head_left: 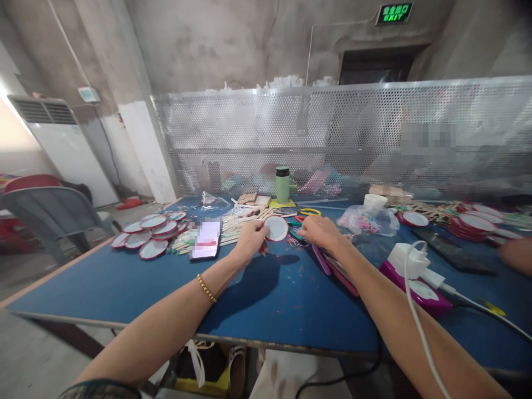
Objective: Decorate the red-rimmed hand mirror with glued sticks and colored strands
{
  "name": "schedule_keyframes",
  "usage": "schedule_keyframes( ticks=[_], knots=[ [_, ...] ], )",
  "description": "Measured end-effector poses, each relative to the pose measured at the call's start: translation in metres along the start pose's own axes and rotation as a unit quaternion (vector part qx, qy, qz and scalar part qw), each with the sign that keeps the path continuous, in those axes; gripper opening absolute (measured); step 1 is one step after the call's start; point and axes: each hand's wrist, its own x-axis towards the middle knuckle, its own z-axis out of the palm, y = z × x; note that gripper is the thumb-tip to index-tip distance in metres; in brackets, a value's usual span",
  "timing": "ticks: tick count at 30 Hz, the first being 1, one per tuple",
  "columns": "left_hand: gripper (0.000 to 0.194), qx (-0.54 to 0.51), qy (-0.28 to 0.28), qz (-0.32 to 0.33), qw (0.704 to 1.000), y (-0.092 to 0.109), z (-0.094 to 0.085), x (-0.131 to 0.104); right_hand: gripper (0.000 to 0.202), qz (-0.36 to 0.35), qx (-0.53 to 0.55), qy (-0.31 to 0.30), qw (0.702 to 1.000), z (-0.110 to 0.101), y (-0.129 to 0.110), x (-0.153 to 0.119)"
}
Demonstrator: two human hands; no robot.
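Note:
My left hand (251, 241) pinches the edge of a round white disc with a red rim (276, 228), held up above the blue table. To its right, my right hand (321, 230) is closed, fingers curled down over small colourful pieces; what it grips is hidden. Just behind it lies a yellow-handled tool (311, 211). A purple strip (321, 260) sticks out below my right hand. Loose coloured bits (294, 242) are scattered between the two hands. Pale wooden sticks (230, 228) lie in a heap behind my left hand.
Red-rimmed discs (153, 252) are piled at left, beside a phone (206, 238). A green bottle (282, 185) stands at the back. At right are a clear bag (369, 220), a purple power strip (428, 296) with a white cable, more discs (474, 223) and another person's hand (517, 255).

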Motion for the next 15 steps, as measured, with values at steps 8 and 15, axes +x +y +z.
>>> schedule_keyframes(
  ticks=[8, 15],
  knots=[
    [0.022, -0.013, 0.005, 0.011, 1.0, 0.003, -0.002, -0.001, 0.027, -0.001, -0.019, -0.015, 1.0, 0.013, -0.007, -0.005],
    [0.022, -0.014, 0.011, 0.017, 1.0, 0.005, -0.003, -0.001, 0.029, 0.026, -0.036, 0.029, 0.999, 0.013, -0.003, 0.005]
  ],
)
